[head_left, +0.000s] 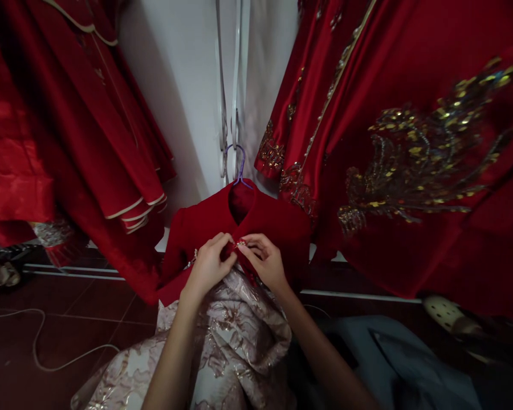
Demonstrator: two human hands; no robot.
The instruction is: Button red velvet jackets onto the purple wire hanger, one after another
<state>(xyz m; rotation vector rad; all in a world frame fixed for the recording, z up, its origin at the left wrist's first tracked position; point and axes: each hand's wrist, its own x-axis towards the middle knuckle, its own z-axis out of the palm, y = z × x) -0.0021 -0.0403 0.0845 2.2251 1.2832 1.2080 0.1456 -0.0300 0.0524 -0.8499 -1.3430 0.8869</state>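
Observation:
A red jacket (277,219) with an open collar hangs on a purple wire hanger (240,171) in front of me. My left hand (211,263) pinches its front edge just below the neck opening. Close beside it, my right hand (263,259) is closed at the same edge, thumb and fingertips on a small beaded ornament (240,244). The exact fastening between the fingertips is too small to make out. Pale floral brocade fabric (235,319) with a metallic sheen drapes beneath both hands and forearms.
Red garments (89,114) with pale piping hang on the left. On the right hangs a red gown (410,45) with gold sequins. White metal hooks (235,74) hold the hanger by the wall. A cable (38,341) crosses the tiled floor; a perforated clog (447,313) lies right.

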